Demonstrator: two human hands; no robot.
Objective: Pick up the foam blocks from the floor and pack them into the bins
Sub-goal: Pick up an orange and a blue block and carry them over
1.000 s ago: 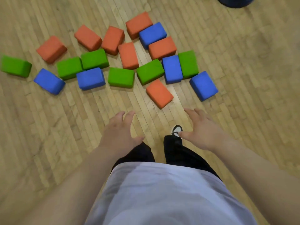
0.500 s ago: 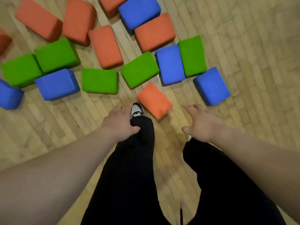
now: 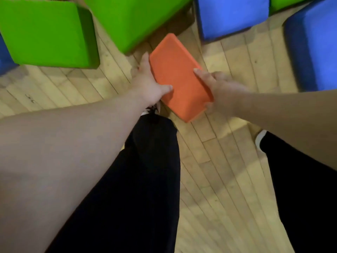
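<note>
— Where is the orange foam block (image 3: 178, 75)?
— Centre, low over the wood-plank floor (image 3: 228, 161). The left hand (image 3: 147, 83) clasps its left long side, thumb on top. The right hand (image 3: 220, 88) wraps its right edge.
— Which way does it lie?
— Long axis far-left to near-right. It is a smooth, matte brick with rounded corners.

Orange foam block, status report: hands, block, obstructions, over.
Left hand and right hand both grip the rectangular orange foam block, one per long side. Green foam block and blue foam block crowd its far end.
</note>
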